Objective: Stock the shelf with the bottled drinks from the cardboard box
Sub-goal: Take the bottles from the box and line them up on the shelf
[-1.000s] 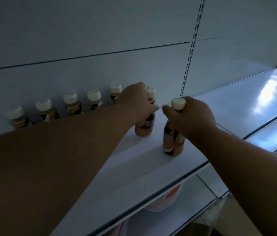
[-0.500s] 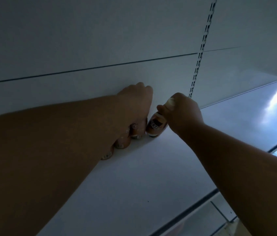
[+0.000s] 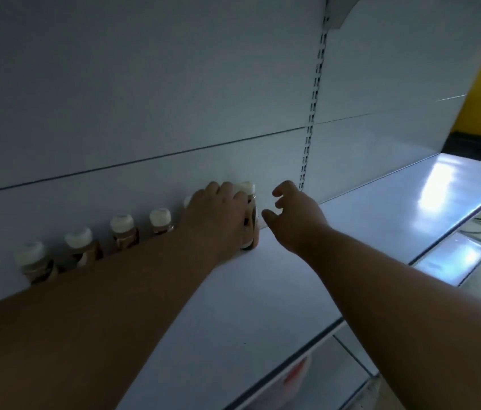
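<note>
Left hand (image 3: 221, 214) wraps end bottle (image 3: 249, 214) of row at shelf (image 3: 262, 291) back edge, right hand (image 3: 295, 220) spread, empty beside it: seat bottle flush against back panel (image 3: 144, 99), upright, before letting go.

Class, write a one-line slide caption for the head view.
Left hand rests on the end bottle of a back-wall row; right hand hovers open.

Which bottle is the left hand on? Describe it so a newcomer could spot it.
Follow the row of white-capped bottles along the shelf back wall to its right end. The bottle there is the last one, nearest the slotted upright, half covered by the left hand.
</note>
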A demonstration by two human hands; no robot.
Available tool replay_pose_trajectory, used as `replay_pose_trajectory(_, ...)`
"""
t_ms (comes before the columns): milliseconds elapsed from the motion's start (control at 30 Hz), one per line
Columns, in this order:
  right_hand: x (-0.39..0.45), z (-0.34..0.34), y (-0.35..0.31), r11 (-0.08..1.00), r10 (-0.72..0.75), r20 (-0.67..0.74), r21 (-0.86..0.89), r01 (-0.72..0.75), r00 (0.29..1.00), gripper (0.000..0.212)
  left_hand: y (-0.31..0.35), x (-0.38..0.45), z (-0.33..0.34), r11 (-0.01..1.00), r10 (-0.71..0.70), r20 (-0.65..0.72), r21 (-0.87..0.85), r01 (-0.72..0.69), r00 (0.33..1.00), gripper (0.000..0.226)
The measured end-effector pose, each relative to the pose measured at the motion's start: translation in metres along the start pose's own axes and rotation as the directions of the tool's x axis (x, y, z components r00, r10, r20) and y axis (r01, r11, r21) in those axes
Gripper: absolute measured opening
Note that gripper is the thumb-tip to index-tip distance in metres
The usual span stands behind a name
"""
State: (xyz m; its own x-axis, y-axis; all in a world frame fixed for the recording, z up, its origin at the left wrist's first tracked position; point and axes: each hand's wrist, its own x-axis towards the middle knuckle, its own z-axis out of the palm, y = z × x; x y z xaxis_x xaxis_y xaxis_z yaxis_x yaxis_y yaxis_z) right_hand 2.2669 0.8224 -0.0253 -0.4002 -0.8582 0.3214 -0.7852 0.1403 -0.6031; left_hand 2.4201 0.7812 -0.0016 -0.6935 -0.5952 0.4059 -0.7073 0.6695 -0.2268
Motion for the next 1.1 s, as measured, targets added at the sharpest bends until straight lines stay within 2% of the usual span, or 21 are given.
replay_pose_trajectory(100,-0.045,-0.035,0.000,0.996,-0.034,-0.014,-0.086,0.033,0.999,0.038,0.031,-0.028,-0.015,0.986,0.095,-0.007,-0.140,-0.095,0.996,0.021)
replay_pose_trajectory(233,-0.133,-0.077,0.021,0.984,-0.023,-0.049,-0.175,0.014,0.999,0.036,0.100,-0.075,-0.029,0.935,0.098,0.072,-0.347,-0.067,0.993,0.030)
replay_pose_trajectory(467,-0.290,-0.115,0.101,0.940,0.109,-0.073,-0.317,-0.127,0.991,0.034,0.238,-0.160,-0.006,0.861,0.294,0.214,-0.483,-0.160,0.931,0.029)
replay_pose_trajectory(600,-0.360,-0.107,0.154,0.915,0.206,-0.086,-0.338,-0.223,0.975,0.028,0.305,-0.203,0.027,0.810,0.388,0.287,-0.559,-0.176,0.876,0.020)
replay_pose_trajectory(667,-0.392,-0.092,0.184,0.901,0.286,-0.048,-0.326,-0.285,0.957,0.027,0.332,-0.223,0.053,0.795,0.439,0.333,-0.576,-0.189,0.834,0.021)
replay_pose_trajectory(733,-0.424,-0.076,0.219,0.892,0.379,0.025,-0.274,-0.359,0.925,0.025,0.360,-0.244,0.083,0.787,0.491,0.388,-0.581,-0.206,0.780,0.026)
replay_pose_trajectory(833,-0.470,-0.056,0.272,0.843,0.501,0.129,-0.298,-0.448,0.856,0.027,0.397,-0.272,0.126,0.793,0.533,0.501,-0.576,-0.198,0.682,0.032)
replay_pose_trajectory(933,-0.505,-0.038,0.314,0.776,0.616,0.248,-0.356,-0.521,0.748,0.034,0.424,-0.284,0.167,0.794,0.570,0.589,-0.575,-0.198,0.573,0.034)
replay_pose_trajectory(1033,-0.526,-0.011,0.345,0.660,0.751,0.314,-0.353,-0.663,0.581,0.039,0.444,-0.286,0.210,0.797,0.578,0.674,-0.587,-0.142,0.460,0.037)
replay_pose_trajectory(1100,-0.531,0.013,0.361,0.643,0.764,0.304,-0.427,-0.635,0.569,0.040,0.457,-0.284,0.236,0.811,0.558,0.719,-0.578,-0.088,0.415,0.038)
